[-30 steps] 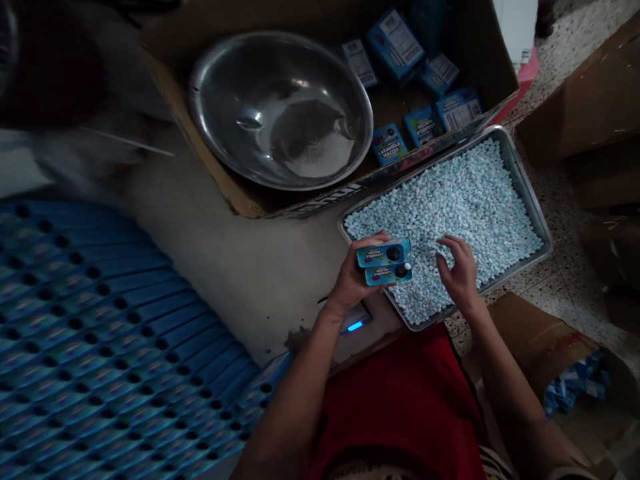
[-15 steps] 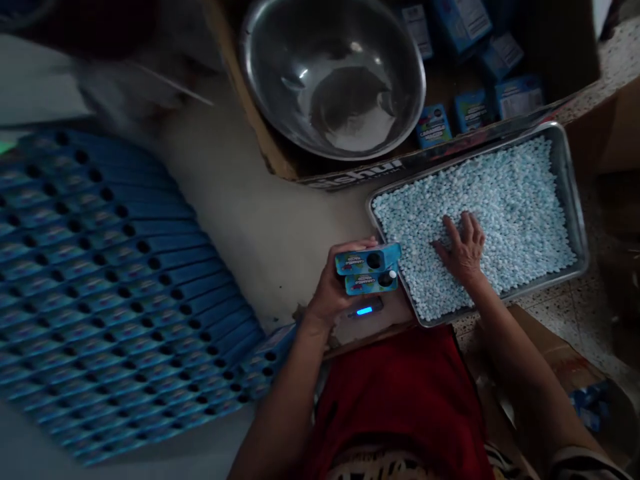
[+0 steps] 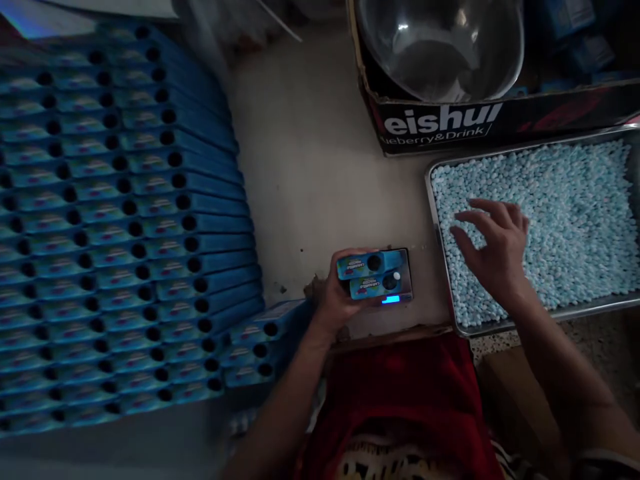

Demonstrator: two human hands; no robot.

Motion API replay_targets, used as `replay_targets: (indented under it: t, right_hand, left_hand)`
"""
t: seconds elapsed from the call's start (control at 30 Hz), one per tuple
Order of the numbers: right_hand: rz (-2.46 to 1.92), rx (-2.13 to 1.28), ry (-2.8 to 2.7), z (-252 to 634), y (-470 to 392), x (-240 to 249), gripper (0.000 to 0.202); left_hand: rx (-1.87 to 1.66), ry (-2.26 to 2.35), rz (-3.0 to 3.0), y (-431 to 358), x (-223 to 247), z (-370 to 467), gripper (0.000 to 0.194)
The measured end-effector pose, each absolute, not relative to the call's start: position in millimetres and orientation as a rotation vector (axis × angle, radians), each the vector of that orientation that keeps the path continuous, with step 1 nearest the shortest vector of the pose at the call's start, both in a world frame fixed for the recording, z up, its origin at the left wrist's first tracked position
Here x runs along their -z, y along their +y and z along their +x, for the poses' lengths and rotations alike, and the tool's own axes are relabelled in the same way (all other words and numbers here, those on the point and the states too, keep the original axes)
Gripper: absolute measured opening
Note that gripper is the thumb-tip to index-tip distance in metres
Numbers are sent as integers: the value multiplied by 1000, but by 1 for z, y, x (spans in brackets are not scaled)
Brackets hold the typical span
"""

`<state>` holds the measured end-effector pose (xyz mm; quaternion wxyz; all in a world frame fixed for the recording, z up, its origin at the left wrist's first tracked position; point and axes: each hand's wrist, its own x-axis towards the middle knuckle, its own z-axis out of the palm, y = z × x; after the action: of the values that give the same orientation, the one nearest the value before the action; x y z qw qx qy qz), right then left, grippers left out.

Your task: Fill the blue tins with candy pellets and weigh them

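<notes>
My left hand is wrapped round two small blue boxes, side by side, each with a dark round hole in its top. A white candy rests at the hole of the lower box. Under and beside the boxes is a small scale with a lit blue display. My right hand is over the metal tray of pale blue and white candies, its fingers spread and curved. Nothing can be made out between those fingers.
Rows of blue boxes with round holes fill the left side. A cardboard carton at the top right holds a steel bowl and more blue boxes.
The view has shifted, so the box rows show larger. My right hand has lifted from the candies toward the tray's left side. More of the scale shows beside the boxes in my left hand.
</notes>
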<state>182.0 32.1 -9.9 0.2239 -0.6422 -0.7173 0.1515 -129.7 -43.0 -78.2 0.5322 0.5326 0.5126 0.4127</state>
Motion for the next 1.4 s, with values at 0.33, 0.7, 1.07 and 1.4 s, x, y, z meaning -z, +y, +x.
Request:
replay_targets:
  t: [0.33, 0.7, 1.07, 1.4]
  right_hand:
    - [-1461, -525, -1984, 156, -5, 30, 13]
    - [-1171, -939, -2173, 130, 8, 35, 64]
    - [-1012, -1391, -1868, 122, 74, 51, 47]
    - [-1148, -612, -2552, 132, 113, 45, 68]
  left_hand:
    - [-1079, 1036, 1508, -48, 118, -117, 85]
    - [-1388, 1199, 1729, -108, 128, -139, 91]
    - [-1148, 1655, 2491, -158, 38, -265, 33]
    - [423, 1284, 2458, -2, 3, -310, 17]
